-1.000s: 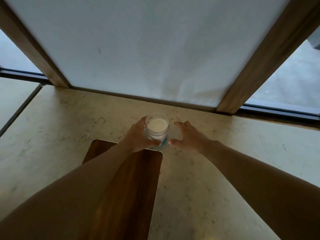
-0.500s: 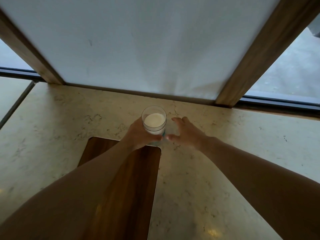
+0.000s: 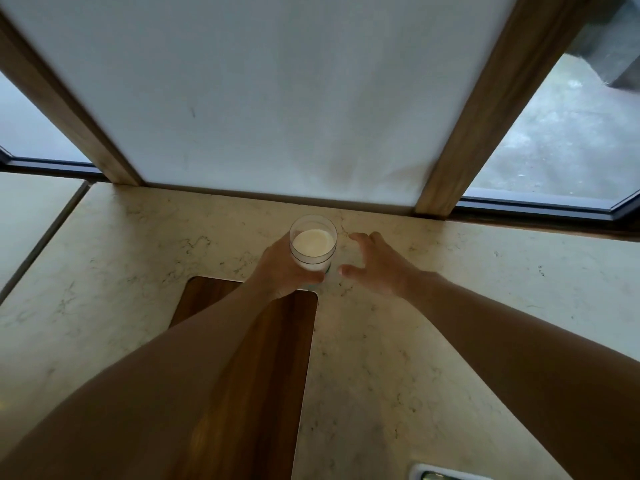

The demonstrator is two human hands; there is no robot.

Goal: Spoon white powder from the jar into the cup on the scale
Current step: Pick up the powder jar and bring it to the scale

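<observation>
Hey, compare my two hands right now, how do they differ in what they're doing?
The left hand is wrapped around the jar of white powder, gripping its side; the right hand holds nothing. The left hand's fingers are closed on the glass, while the right hand's fingers are spread open, beside the jar without touching it. The left forearm crosses the wooden board; the right forearm passes over bare countertop. Both hands are bare and reach forward toward the jar.
</observation>
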